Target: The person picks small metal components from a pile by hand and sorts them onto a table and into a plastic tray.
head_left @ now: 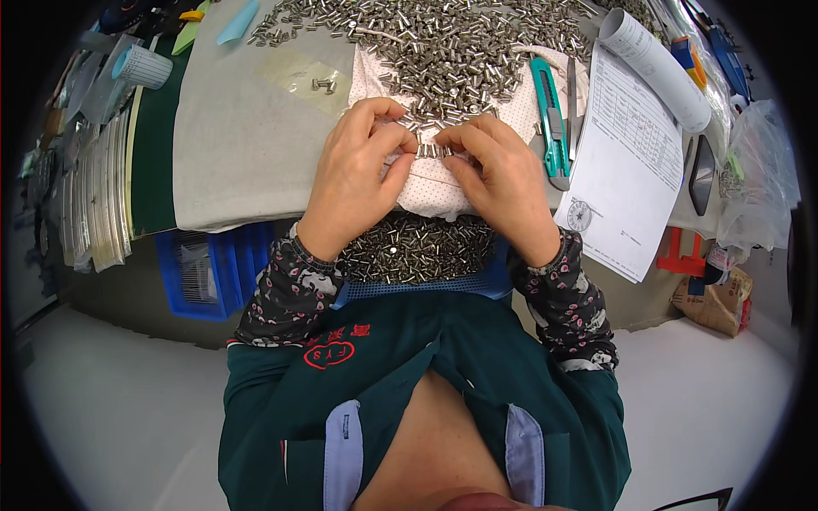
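Note:
A short row of small silvery rivets stands side by side between my two hands, over a white dotted cloth. At the row's left end, my left hand is closed in a pinch, thumb and forefinger on the end pieces. My right hand pinches the right end the same way. Just beyond my fingertips spreads a large heap of loose rivets, partly on the cloth. Below my wrists, at the table's near edge, a blue basket holds many more small metal pieces.
Right of the cloth lie a green utility knife, a slim metal tool and printed sheets with a rolled paper. Two or so loose rivets rest on clear film at left. Blue bins stand below the table.

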Demonstrator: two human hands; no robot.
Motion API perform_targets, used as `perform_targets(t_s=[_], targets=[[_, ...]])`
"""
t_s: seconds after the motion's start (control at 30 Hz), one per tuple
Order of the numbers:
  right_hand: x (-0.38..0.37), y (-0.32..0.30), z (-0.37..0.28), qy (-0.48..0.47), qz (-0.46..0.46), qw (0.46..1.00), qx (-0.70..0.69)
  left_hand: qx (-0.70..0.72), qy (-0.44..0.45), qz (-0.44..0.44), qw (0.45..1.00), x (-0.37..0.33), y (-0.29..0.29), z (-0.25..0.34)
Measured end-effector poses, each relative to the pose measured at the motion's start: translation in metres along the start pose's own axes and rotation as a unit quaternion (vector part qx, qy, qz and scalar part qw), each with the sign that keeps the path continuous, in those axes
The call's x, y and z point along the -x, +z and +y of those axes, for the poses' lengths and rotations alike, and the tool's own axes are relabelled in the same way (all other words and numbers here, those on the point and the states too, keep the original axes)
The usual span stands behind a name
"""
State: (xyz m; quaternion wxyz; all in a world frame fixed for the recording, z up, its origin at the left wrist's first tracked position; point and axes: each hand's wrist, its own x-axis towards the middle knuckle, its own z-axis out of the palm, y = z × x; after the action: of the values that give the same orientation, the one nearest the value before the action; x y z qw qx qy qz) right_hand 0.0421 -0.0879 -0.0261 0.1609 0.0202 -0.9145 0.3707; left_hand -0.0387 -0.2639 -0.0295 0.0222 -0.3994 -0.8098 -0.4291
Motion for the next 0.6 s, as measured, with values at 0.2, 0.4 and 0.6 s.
perform_targets(t_s=[0.2, 0.4, 0.6], targets=[[0.000, 0.000, -0.001, 0.019, -0.001, 1.000, 0.000, 0.012, -0.015, 0.004, 1.000, 0.000, 0.000, 0.002], [0.002, 0.008, -0.005, 0.025, 0.041, 0.998, 0.036, -0.051, -0.001, 0.011, 0.999, -0.002, 0.006, 0.003], [0.000, 0.008, -0.008, 0.063, 0.023, 0.997, 0.028, -0.038, -0.029, 0.039, 0.998, -0.001, 0.012, 0.001]])
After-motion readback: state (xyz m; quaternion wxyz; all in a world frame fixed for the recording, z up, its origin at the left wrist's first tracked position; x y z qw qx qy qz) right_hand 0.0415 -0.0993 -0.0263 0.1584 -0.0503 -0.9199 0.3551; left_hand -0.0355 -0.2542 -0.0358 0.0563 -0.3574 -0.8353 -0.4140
